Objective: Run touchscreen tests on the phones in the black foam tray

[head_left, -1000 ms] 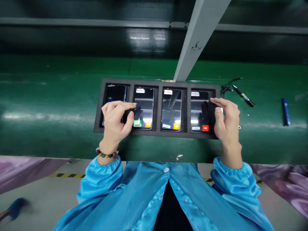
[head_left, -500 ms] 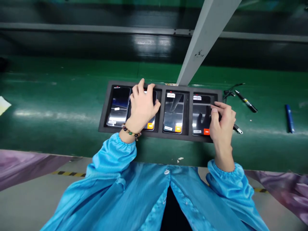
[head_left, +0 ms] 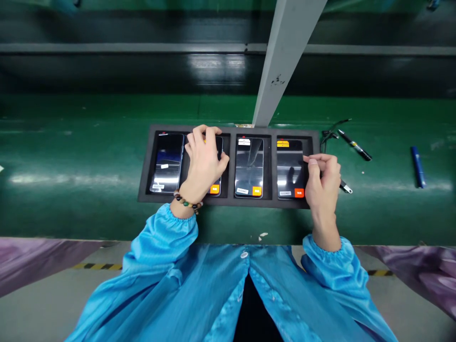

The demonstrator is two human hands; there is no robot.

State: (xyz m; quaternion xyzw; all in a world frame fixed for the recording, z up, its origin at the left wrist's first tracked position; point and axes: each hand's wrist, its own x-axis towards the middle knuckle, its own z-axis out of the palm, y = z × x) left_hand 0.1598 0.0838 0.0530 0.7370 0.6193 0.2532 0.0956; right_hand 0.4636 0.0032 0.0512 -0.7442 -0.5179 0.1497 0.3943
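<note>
A dark foam tray holds smartphones lying face up, one per compartment. My left hand, a bead bracelet at its wrist, lies over the second smartphone from the left. Its fingers are bent over the upper part, and the thumb stands apart beside the right edge. At the tray's right end, my right hand has its thumb against bent fingers. The fingertips are beside the right edge of the rightmost smartphone; what they grip is hidden. Between the hands lies the third smartphone, untouched, and at far left another smartphone.
Right of the tray are a thin black cable, a black pen-like tool, a small silver-ended item and a blue pen. A grey post rises behind the tray from the green bench.
My left fingers have bent further over the second smartphone. The upper label area on the rightmost smartphone's screen has turned from white to orange. My right hand keeps its place; the whole view has shifted slightly.
</note>
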